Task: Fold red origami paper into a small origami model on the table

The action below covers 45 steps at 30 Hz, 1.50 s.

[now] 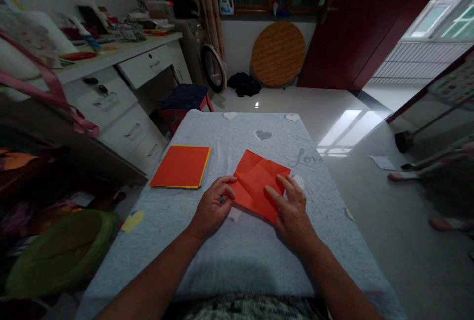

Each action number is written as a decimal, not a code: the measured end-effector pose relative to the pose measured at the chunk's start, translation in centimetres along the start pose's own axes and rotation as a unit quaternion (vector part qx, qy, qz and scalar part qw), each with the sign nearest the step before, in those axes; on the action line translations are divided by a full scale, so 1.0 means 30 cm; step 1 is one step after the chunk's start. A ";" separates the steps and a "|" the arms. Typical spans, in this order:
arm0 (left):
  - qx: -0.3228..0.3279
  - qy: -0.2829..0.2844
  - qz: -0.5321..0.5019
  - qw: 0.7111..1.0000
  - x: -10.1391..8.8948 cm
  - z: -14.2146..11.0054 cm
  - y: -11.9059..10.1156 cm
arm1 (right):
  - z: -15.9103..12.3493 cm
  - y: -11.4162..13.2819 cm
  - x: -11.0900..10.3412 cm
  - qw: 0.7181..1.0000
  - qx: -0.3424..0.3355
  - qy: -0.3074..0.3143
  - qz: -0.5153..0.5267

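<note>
A red origami sheet (255, 179), crossed by creases, lies turned at an angle in the middle of the tabletop (225, 270), between the person's two hands. The left hand (215, 204) has its fingers curled at the sheet's left corner, pinching it between thumb and fingertips. The right hand (293, 206) rests over the right side with its fingers spread on the paper; its thumb is partly hidden near the closest corner, so I cannot tell whether it grips there. To the left, apart from the hands, sits a stack of coloured paper (181, 167), red on top with yellow and blue edges showing. A pale blue cloth (240, 130) printed with hearts and the word "Love" covers the tabletop. Beyond it stand a dark-topped stool (185, 97) and a front-loading washing machine (190, 33) with its round door open.
</note>
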<state>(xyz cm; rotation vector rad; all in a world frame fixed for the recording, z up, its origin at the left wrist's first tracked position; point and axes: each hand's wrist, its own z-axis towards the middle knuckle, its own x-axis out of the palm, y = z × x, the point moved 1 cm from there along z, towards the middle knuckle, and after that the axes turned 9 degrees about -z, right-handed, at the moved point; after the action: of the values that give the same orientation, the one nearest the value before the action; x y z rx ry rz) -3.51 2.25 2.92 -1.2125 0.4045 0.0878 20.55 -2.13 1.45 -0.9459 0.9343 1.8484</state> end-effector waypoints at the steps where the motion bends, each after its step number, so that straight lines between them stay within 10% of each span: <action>1: -0.001 0.002 -0.003 1.000 0.001 0.000 0.000 | 0.000 0.002 -0.002 1.000 -0.001 -0.001 0.000; 18: -0.023 0.003 -0.044 0.999 0.000 0.001 0.017 | 0.002 -0.002 -0.001 1.000 -0.012 -0.018 -0.007; 30: -0.010 0.027 0.120 0.992 0.007 0.000 0.021 | 0.006 0.021 -0.002 0.994 -0.057 0.082 0.049; 45: -0.010 0.037 0.165 0.986 -0.056 0.012 0.039 | 0.008 0.044 -0.001 0.993 -0.045 0.055 0.090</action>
<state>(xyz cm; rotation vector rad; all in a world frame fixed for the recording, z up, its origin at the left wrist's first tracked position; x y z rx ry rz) -5.29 3.24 2.56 -1.1626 0.6685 0.3324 19.30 -2.44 1.89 -1.0556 1.0389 2.0212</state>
